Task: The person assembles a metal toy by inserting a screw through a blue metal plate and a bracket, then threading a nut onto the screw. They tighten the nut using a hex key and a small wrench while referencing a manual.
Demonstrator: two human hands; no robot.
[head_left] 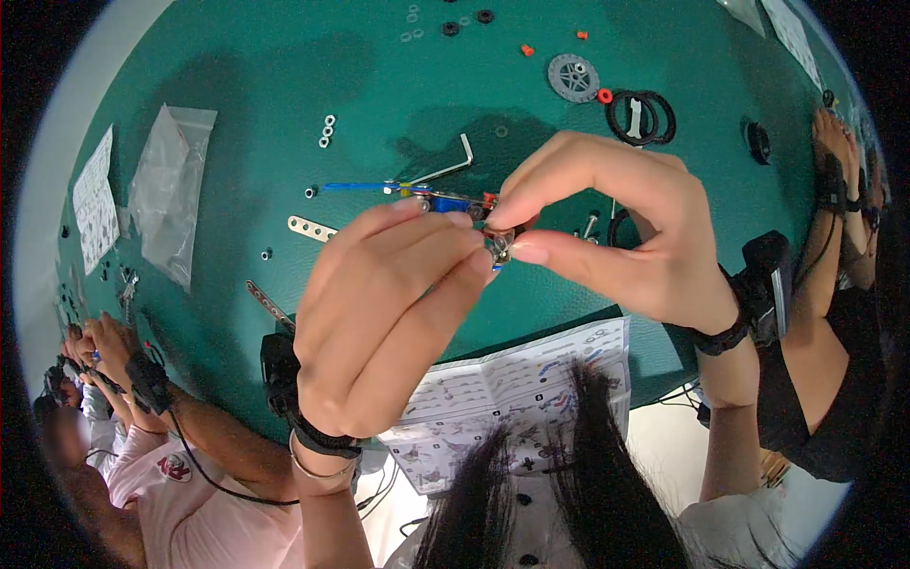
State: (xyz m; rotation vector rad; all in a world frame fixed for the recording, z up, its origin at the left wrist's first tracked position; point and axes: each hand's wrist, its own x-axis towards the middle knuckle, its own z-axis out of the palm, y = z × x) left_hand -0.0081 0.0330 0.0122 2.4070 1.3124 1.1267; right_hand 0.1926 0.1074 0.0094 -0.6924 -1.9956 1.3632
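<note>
My left hand (379, 313) is closed around a small model assembly (455, 204) made of blue parts, metal strips and screws. A long blue strip (355, 186) sticks out of it to the left. At the assembly's right end, the thumb and forefinger of my right hand (635, 223) pinch a small shiny round piece (500, 245); its exact kind is hard to make out. An orange bit (489, 200) shows just above the pinch. My left fingers hide much of the assembly.
Behind the hands lie a hex key (464, 152), nuts (327, 131), a grey wheel (573, 78) and black rubber rings (654, 117). A perforated strip (311, 229) and plastic bag (175, 194) are leftward. An instruction sheet (512, 389) lies at the near edge. Other people's hands work at both sides.
</note>
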